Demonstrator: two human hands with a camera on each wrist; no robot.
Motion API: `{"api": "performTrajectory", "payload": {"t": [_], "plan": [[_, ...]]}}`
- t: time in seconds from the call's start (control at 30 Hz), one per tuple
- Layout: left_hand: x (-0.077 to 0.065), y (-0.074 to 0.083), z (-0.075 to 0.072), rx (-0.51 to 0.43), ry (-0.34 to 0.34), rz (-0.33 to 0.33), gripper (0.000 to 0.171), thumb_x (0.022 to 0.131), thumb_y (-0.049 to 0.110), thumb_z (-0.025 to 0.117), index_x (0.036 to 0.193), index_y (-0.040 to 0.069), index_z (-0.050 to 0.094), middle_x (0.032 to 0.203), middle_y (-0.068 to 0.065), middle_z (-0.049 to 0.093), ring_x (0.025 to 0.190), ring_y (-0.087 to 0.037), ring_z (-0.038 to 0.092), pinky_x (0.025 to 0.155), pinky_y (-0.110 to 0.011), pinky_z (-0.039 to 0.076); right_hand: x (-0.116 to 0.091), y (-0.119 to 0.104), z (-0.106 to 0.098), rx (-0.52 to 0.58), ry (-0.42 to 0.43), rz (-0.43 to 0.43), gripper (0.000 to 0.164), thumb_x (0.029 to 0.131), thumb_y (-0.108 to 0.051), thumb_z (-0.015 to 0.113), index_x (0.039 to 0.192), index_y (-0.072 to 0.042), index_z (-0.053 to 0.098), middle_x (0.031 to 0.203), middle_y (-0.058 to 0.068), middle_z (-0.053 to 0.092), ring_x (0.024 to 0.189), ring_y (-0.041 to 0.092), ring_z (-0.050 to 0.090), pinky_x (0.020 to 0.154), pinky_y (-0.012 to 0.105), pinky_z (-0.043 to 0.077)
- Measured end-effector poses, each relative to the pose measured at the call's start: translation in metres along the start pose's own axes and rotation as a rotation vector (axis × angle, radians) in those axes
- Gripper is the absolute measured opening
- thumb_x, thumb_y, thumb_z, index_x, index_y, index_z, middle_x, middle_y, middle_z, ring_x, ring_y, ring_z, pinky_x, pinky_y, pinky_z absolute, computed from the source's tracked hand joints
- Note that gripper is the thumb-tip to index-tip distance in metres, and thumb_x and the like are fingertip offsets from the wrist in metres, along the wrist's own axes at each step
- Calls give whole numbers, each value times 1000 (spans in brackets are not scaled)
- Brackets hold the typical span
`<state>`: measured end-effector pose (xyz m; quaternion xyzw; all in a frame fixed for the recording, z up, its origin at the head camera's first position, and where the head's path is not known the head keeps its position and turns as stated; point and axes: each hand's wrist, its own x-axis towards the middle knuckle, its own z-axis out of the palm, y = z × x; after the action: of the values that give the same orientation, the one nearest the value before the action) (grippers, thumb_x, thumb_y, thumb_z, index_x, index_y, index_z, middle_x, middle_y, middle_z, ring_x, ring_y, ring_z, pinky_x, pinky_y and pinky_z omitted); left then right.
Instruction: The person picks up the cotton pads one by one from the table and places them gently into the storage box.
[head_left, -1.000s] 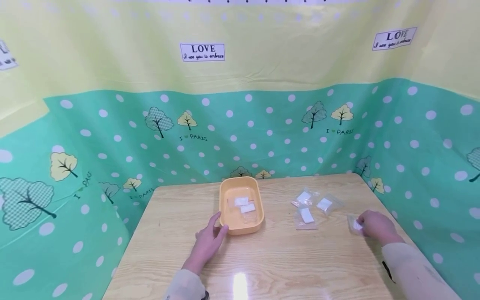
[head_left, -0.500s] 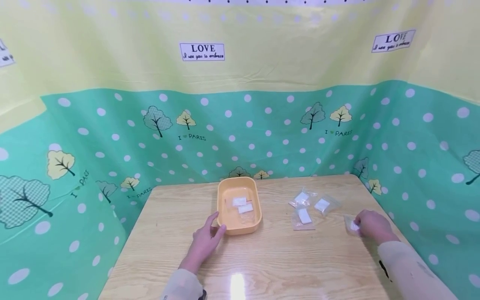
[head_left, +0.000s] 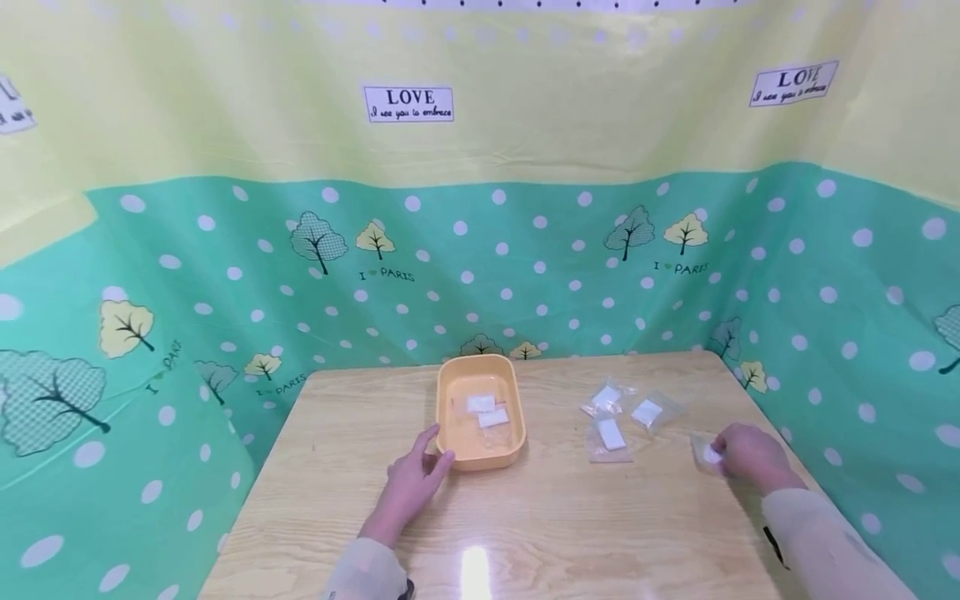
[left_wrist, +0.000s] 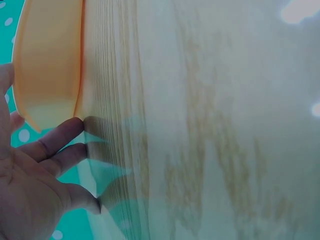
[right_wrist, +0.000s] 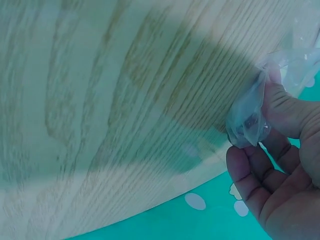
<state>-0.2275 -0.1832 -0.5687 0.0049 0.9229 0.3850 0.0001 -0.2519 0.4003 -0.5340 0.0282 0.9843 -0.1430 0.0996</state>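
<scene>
The right hand (head_left: 750,455) pinches a clear packet (head_left: 703,453) well right of the orange tray (head_left: 480,463). The left hand (head_left: 412,485), loosely spread, sits beside it.

- I see a small booth screened by printed cloth (head_left: 525,325), which stands behind the far edge and along the left and right; whether a home or workroom lies beyond, I can't tell.
- The print reads homely to me: yellow above, green with pale dots below, trees (head_left: 318,237) and "LOVE" labels (head_left: 409,105).
- My view takes in one wood-grain table (head_left: 555,533), with bright glare (head_left: 475,575) on its near part.
</scene>
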Motion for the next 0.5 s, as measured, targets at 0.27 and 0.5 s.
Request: {"api": "performTrajectory", "payload": {"t": [0.27, 0.5], "plan": [[3, -1, -1, -15, 8, 31, 71, 105, 55, 62, 166, 30, 37, 132, -14, 77, 129, -40, 69, 124, -79, 21, -1, 8, -4, -16, 40, -65, 26, 88, -7, 82, 112, 4, 77, 113, 30, 74, 103, 49, 68, 90, 64, 56], [1, -2, -2, -6, -13, 15, 69, 106, 55, 61, 166, 32, 37, 132, -14, 76, 130, -41, 68, 120, -81, 26, -4, 19, -6, 135, 24, -41, 28, 96, -17, 80, 113, 5, 78, 110, 26, 76, 96, 35, 70, 83, 53, 61]]}}
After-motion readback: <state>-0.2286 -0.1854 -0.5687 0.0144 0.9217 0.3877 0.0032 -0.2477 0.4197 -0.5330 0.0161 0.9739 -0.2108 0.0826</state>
